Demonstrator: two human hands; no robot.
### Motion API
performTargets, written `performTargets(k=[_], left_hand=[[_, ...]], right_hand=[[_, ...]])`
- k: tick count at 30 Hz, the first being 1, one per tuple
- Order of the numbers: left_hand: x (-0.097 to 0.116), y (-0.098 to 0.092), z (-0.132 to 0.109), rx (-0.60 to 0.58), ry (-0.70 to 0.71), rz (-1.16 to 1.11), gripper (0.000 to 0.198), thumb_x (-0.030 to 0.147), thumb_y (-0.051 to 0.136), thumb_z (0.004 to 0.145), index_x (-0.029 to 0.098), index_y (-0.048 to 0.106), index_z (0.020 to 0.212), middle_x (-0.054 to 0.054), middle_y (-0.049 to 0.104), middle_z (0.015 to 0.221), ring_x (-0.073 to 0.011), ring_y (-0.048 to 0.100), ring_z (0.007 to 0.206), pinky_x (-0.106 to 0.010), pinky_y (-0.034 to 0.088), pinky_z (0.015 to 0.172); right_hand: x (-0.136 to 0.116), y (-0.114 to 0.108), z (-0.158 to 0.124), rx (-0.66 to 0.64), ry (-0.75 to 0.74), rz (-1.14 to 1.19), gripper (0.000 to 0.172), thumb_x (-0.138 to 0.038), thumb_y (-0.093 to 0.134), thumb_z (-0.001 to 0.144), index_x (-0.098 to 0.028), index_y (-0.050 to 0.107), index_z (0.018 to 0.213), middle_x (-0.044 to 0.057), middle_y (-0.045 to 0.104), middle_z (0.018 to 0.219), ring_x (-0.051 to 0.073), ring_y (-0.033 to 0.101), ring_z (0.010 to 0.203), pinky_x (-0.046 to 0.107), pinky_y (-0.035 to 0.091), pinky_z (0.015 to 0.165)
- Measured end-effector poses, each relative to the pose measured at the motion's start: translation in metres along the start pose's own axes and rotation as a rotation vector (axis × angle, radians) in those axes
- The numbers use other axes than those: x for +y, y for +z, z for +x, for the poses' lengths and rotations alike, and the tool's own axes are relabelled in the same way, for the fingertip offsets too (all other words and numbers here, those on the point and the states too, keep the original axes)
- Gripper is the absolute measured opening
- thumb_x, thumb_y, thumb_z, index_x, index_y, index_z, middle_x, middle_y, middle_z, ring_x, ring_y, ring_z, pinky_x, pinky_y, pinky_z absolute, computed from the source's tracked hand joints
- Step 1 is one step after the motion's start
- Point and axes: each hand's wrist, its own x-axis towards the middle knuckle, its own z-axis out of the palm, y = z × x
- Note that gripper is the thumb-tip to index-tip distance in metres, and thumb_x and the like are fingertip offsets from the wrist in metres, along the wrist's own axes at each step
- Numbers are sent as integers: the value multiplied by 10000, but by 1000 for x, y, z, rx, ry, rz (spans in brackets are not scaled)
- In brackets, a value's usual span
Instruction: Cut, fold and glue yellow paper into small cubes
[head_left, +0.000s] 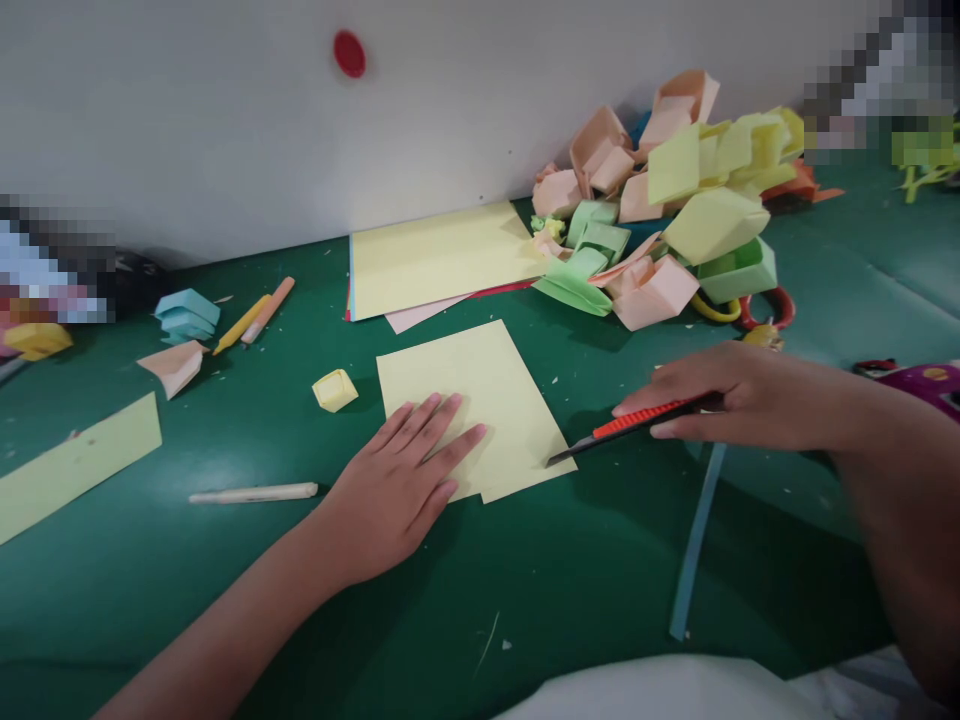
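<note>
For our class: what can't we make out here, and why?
Head view:
Part of the yellow paper: hidden under the left hand.
Pale green strip, left end: cut off by left edge.
Purple object: cut off by right edge.
Paper stack's lower sheets: mostly hidden by its top sheet.

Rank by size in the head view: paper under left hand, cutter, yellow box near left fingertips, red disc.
1. Paper
2. Cutter
3. Yellow box and red disc: too alike to rank

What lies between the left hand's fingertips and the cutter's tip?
In the head view, only a bare stretch of the yellow paper on which the left hand rests lies between it and the tip of the cutter.
</note>
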Motion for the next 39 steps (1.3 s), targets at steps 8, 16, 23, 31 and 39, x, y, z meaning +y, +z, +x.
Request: performTargets(k=[8,16,23,31,39], left_hand=[[0,0,0,7,-2,4,578,336,324,1064,323,145,1614,-17,67,1700,-295,143,1559,-532,212,1258],[-1,0,-1,-6,-2,12,576,333,310,1067,325,133,1614,-15,56,1702,-287,128,1563,-527,213,1258],[-1,0,-1,26,7,-27,570,323,333,1062,316,177,1610,-24,108,1699,-295,162,1557,-528,214,1257],[0,-2,0,23,5,-24,575,323,339,1064,314,164,1612,-25,101,1699,-295,159,1557,-519,220,1257],[-1,-1,-1,22,2,-13,572,306,359,1057,302,203,1606,-43,109,1697,-297,147,1559,-542,233,1250]], right_hand=[[-3,-6,-3,-31,64,9,327,-444,639,916,-367,735,1219,12,775,1041,204,718,914,273,560,726],[-3,-12,-7,-60,172,2,421,-533,631,888,-304,746,1222,56,771,1072,237,720,877,314,564,720],[9,-14,-17,-35,179,10,387,-503,663,883,-335,746,1221,52,778,1107,252,741,908,311,587,728],[13,-18,-21,-12,164,23,325,-440,698,868,-342,773,1169,49,774,1147,278,753,942,324,618,727],[16,-20,-28,108,85,133,348,-442,713,861,-330,763,1187,79,793,1037,254,748,893,312,608,743]])
